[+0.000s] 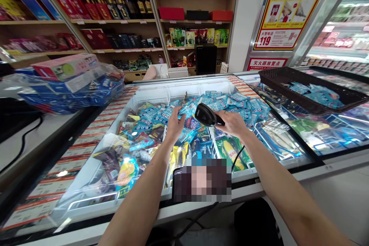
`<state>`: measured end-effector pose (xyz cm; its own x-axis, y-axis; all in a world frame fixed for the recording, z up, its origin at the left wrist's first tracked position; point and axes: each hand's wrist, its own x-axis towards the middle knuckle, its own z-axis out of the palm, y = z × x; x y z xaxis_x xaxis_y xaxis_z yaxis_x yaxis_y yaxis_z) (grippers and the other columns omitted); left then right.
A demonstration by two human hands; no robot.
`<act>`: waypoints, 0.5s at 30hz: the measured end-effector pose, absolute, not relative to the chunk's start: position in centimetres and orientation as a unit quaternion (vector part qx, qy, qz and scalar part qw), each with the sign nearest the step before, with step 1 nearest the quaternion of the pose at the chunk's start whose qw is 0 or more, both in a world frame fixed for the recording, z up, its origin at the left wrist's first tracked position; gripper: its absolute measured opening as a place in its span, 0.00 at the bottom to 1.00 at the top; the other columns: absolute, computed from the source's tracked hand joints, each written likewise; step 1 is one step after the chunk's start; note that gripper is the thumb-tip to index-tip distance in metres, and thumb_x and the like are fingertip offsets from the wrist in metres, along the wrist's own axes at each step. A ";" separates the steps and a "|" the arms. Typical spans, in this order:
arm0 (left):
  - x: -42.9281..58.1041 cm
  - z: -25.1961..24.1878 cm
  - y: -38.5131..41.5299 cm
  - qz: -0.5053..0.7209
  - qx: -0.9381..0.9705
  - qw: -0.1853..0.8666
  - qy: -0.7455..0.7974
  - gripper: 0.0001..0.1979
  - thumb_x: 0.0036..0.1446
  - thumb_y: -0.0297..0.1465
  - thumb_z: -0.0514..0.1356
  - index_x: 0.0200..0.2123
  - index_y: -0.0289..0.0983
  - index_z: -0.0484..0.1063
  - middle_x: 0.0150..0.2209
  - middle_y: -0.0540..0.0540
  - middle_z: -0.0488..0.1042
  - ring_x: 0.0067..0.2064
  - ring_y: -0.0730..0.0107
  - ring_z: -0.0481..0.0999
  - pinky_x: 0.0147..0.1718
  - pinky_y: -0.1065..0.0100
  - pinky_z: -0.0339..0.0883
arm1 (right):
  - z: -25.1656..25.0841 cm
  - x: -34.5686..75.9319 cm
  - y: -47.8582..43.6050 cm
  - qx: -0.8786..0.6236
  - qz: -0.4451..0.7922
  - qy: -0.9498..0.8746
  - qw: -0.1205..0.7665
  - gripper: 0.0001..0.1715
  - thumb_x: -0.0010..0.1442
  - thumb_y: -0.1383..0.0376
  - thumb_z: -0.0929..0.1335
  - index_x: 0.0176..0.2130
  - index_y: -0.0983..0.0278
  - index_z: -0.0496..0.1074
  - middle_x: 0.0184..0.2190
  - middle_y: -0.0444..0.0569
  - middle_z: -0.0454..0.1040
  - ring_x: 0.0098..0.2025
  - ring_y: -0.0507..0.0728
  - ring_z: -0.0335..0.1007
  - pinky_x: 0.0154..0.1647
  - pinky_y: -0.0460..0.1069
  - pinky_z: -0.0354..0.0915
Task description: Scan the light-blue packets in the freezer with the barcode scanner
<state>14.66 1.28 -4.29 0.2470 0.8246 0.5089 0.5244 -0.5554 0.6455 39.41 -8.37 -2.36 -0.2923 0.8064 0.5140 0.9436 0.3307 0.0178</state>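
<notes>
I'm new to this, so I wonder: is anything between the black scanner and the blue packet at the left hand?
Nothing visible stands between the black scanner in the right hand and the blue packet at the left hand.

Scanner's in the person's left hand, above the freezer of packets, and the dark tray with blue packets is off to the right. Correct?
Wrong hand: the head view shows the scanner in the right hand, above the freezer of packets. The dark tray with blue packets is off to the right.
</notes>
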 end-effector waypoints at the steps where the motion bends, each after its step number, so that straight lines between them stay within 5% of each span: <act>1: 14.7 -4.3 1.3 0.430 0.770 0.174 0.438 0.17 0.58 0.38 0.51 0.50 0.41 0.59 0.44 0.46 0.69 0.23 0.79 0.61 0.27 0.70 0.60 | -2.3 39.4 -8.4 -0.557 -0.161 -0.787 0.210 0.25 0.57 0.55 0.65 0.52 0.62 0.65 0.40 0.49 0.75 0.38 0.57 0.71 0.31 0.47 0.57; 15: 14.7 -4.7 1.5 0.438 0.765 0.176 0.439 0.17 0.58 0.38 0.52 0.50 0.42 0.60 0.46 0.46 0.68 0.26 0.78 0.63 0.29 0.70 0.60 | -2.2 39.4 -8.6 -0.556 -0.160 -0.786 0.215 0.25 0.58 0.56 0.64 0.52 0.62 0.65 0.40 0.49 0.75 0.38 0.57 0.70 0.32 0.47 0.57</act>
